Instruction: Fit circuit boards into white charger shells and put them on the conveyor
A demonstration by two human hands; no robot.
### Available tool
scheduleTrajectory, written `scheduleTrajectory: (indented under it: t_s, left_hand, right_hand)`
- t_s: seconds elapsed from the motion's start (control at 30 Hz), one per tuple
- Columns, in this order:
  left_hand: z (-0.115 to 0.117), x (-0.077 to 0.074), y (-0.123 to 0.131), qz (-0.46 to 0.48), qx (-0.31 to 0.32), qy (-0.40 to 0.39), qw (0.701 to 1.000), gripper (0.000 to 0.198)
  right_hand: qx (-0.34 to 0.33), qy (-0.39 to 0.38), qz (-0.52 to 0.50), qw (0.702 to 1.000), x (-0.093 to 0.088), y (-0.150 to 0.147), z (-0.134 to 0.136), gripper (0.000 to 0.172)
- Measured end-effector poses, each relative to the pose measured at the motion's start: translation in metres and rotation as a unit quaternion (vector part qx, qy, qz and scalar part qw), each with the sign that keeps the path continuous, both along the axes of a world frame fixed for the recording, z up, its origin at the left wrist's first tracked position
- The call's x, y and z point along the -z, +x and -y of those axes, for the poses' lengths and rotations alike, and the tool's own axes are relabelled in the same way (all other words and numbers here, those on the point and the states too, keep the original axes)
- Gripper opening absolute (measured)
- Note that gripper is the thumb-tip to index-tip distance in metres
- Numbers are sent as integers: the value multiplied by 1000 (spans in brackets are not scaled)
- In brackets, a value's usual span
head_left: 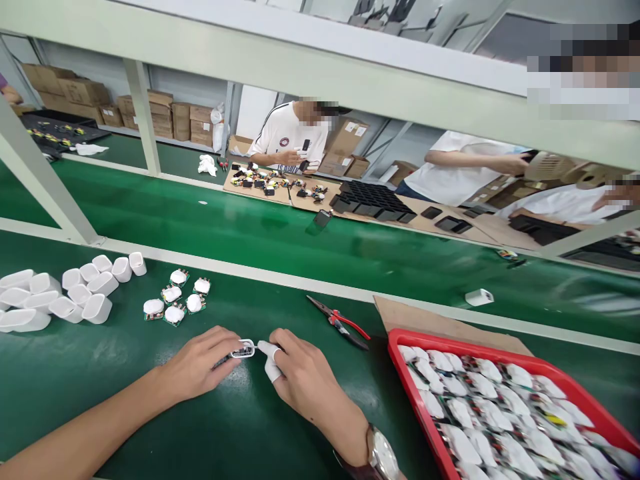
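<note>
My left hand (205, 360) grips a small white housing (243, 349) with dark parts inside; its open end faces right. Close beside that end is my right hand (295, 367), with white covers on its thumb and forefinger. These two fingers are pinched together on something small and thin that reaches toward the housing; it is too small to name. A watch sits on the right wrist. Beyond my left hand, several green circuit boards (173, 295) topped with white material lie on the green table (115, 360).
Several white housings (43, 300) stand at the left. Red-handled pliers (340, 322) lie beyond my right hand. A red tray (417, 400) full of white-topped boards fills the right front. Across a green belt (250, 233), people sit or stand behind a metal frame.
</note>
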State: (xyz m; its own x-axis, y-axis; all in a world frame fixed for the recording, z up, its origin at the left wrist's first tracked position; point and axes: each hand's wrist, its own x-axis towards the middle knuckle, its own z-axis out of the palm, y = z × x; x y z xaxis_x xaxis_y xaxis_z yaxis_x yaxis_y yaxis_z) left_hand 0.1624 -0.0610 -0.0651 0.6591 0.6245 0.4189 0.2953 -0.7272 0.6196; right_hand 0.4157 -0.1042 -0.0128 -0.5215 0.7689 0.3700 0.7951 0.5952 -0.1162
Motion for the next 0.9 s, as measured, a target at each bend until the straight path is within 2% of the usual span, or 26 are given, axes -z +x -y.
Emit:
scheduleTrajectory:
  t_s: [0.07, 0.17, 0.27, 0.33, 0.5, 0.67, 0.73, 0.8, 0.83, 0.9]
  left_hand:
    - [-1, -2, 2, 1, 17, 54, 998, 31]
    - [0, 0, 3, -22, 16, 55, 998, 30]
    - [1, 6, 1, -30, -11, 35, 999, 30]
    - [1, 7, 0, -26, -22, 59, 998, 33]
    - [0, -2, 0, -29, 7, 134, 990, 26]
    - [1, -7, 4, -21, 12, 112, 993, 21]
    - [-1, -6, 6, 4, -6, 38, 999, 13]
    - [-5, -7, 7, 55, -51, -120, 990, 10]
    - [-8, -8, 8, 84, -76, -221, 969, 16]
    - [-12, -12, 8, 137, -111, -401, 899, 29]
  right_hand:
    - [3, -20, 10, 1000, -2, 5, -3, 25]
    - [37, -39, -4, 999, 3, 20, -15, 24]
    - [95, -37, -17, 995, 18, 35, -34, 27]
    - [117, -40, -5, 992, 31, 39, -44, 28]
    - [119, -29, -2, 992, 47, 34, -47, 28]
    - [107, 7, -43, 993, 46, 32, -39, 30]
    - [103, 4, -41, 994, 46, 33, -39, 29]
    - [108, -10, -25, 994, 47, 35, -40, 26]
    - [118, -18, -15, 993, 48, 37, -41, 26]
    - [153, -27, 1, 988, 50, 43, -42, 26]
